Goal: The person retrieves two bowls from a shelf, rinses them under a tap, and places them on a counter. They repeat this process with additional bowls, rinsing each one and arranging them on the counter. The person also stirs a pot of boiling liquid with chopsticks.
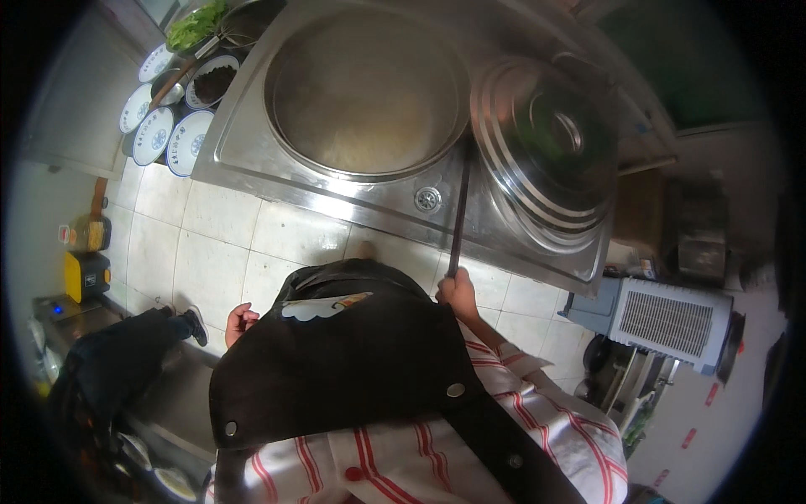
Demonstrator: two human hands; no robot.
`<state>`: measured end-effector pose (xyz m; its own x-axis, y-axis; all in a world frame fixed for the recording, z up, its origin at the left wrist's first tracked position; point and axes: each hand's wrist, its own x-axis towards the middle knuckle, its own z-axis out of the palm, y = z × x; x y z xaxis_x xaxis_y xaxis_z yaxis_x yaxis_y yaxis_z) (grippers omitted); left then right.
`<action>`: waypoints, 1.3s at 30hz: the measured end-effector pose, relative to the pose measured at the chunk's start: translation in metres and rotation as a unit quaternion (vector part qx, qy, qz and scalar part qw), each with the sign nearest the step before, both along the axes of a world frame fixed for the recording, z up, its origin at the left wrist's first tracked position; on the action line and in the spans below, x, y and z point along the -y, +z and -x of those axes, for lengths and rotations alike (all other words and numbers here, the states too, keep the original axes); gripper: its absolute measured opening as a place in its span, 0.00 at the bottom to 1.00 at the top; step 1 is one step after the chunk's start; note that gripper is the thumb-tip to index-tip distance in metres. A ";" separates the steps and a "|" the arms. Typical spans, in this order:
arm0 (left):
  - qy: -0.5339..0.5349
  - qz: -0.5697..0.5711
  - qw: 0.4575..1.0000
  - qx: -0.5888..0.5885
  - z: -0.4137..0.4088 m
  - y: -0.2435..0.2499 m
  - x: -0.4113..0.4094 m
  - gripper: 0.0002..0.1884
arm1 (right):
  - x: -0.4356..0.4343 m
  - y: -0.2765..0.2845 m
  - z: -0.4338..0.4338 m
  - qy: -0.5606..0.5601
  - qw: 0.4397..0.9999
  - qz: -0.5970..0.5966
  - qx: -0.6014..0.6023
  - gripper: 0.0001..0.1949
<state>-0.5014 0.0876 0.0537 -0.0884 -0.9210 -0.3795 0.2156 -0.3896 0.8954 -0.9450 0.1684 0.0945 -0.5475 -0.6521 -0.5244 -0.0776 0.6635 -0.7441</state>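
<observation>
My right hand [457, 293] is closed around the end of a long, thin dark rod [461, 214]. The rod reaches over the front edge of a stainless steel cooking station [315, 205], between a large round pot [371, 94] and a domed metal lid [535, 145]. Cloudy liquid fills the pot. Beside the rod lies a small round drain strainer [428, 200]. My left hand [240, 320] hangs by the left side of my dark apron [340, 372], fingers partly curled, with nothing visible in it.
Patterned bowls [154, 135], one with dark food [214, 82], stand left of the station, near leafy greens [195, 25] and a wire skimmer [211, 45]. Another person in dark clothes [126, 353] is at the lower left. A grey air cooler [664, 321] stands at the right.
</observation>
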 end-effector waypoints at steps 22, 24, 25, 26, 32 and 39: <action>0.186 -0.067 0.977 0.080 0.003 0.029 -0.037 0.13 | 0.306 0.030 0.040 0.583 0.660 -0.129 -0.455 0.12; 0.217 -0.050 0.970 0.100 0.004 0.027 -0.059 0.12 | 0.332 0.006 0.044 0.606 0.643 -0.121 -0.453 0.12; 0.231 -0.047 0.964 0.125 0.006 0.029 -0.069 0.12 | 0.344 0.000 0.042 0.608 0.636 -0.126 -0.457 0.13; 0.243 -0.051 0.960 0.130 0.005 0.021 -0.083 0.14 | 0.354 -0.005 0.042 0.610 0.632 -0.133 -0.460 0.13; 0.265 -0.127 0.955 0.040 0.024 0.010 -0.112 0.18 | 0.393 0.001 0.089 0.528 0.655 -0.178 -0.510 0.13; 0.272 -0.066 0.959 0.045 0.041 0.014 -0.102 0.20 | 0.401 -0.017 0.144 0.471 0.669 -0.205 -0.537 0.13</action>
<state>-0.5425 0.1897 0.0675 0.4306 -0.7647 -0.4794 0.3436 -0.3522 0.8706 -1.0891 -0.2321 0.0775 -0.1997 -0.8946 -0.3997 -0.9490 0.0751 0.3062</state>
